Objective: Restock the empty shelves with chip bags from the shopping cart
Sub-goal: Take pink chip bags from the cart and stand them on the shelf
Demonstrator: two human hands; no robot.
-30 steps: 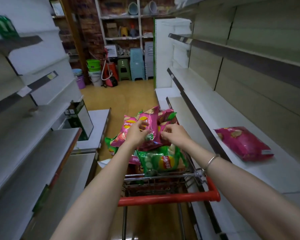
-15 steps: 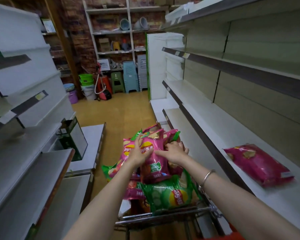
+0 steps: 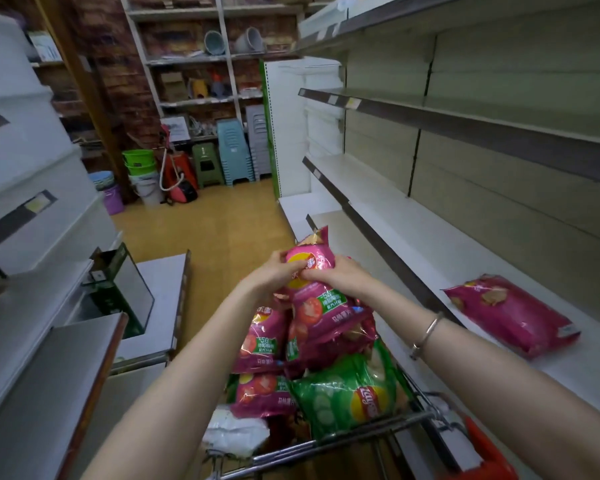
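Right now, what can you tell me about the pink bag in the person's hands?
The pink bag is a glossy, crinkled chip packet with a yellow-and-red logo near its top, a green label and a tomato picture. It stands roughly upright above the pile in the cart, top seam up. The left hand grips its upper left side, the right hand its upper right. Its lower end rests on other pink bags.

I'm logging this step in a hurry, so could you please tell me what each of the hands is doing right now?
Left hand: gripping the top pink chip bag.
Right hand: gripping the same bag.
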